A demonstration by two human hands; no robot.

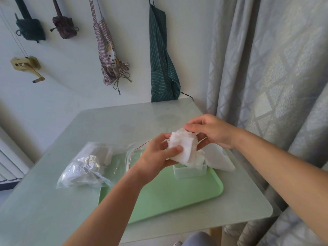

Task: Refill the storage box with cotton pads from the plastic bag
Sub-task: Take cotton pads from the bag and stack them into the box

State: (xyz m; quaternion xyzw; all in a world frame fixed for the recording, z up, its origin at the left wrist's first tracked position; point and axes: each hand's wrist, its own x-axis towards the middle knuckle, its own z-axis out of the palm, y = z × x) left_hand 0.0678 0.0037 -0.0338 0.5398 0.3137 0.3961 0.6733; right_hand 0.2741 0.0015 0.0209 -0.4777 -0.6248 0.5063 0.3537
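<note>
Many cotton pads (183, 146), squared into one thick white stack, sat between your two hands just right of the frame's centre, directly over the storage box (190, 170). Your left hand (158, 155) gripped the stack from the near side, thumb pressed flat on its front face and fingers curled behind. Your right hand (211, 132) closed over the far end, with fingers laid along the top edge and thumb tucked beneath. That two-sided hold looked meant to keep the loose pads aligned, so they would drop in as a block rather than fan apart.

Below them the box was open and already showed white pads standing above its rim. Its lid (220, 158) was thrown back to the right, out of the way of the drop. I judged the box nearly full, so the next stack would need easing in, not pushing.

The plastic bag (88, 166) lay slumped at centre left, its red-lined mouth turned toward your left hand — handy for another reach — with more pads visible inside. Box and bag mouth shared the green tray (177, 196), which sat on the pale table (53, 210). Beyond it, aprons (161, 55) hung on the wall at upper centre, and a grey curtain (275, 59) filled the right side.
</note>
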